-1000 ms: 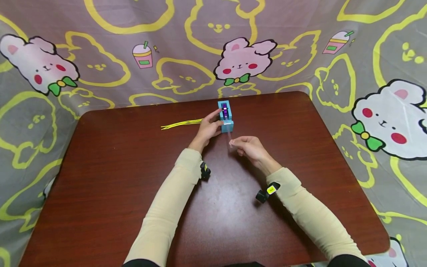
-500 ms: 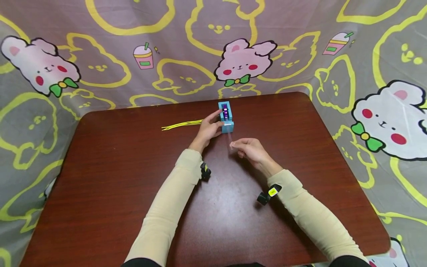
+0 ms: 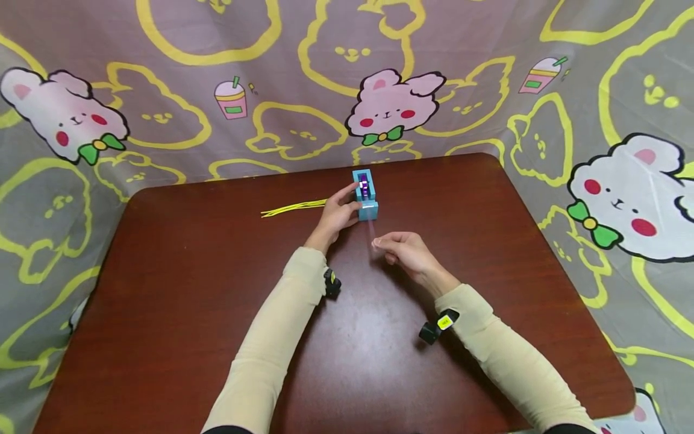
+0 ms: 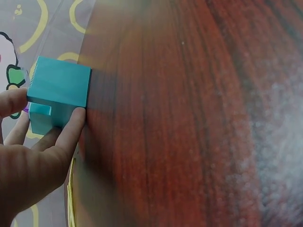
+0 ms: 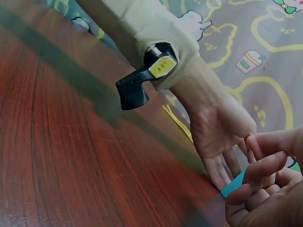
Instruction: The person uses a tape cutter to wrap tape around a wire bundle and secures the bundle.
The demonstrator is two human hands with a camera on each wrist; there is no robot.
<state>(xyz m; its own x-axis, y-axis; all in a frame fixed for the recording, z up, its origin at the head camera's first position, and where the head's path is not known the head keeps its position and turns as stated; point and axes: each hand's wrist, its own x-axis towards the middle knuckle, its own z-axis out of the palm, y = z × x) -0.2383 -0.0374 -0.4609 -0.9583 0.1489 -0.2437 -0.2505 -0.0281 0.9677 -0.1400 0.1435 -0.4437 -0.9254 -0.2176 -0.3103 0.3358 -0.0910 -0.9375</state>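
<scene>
While the left hand [image 3: 337, 216] grips the blue tape dispenser [image 3: 368, 212] from its left side, thumb and fingers set against its body, the right hand [image 3: 408, 250] pinches a clear strip of tape [image 3: 371, 229] between thumb and forefinger. The strip runs from the dispenser's near end toward the person. The dispenser, with a purple roll [image 3: 364, 187] inside, sits near the brown table's [image 3: 190, 289] far edge; yellow strands [image 3: 293, 208] lie beside the left hand.
</scene>
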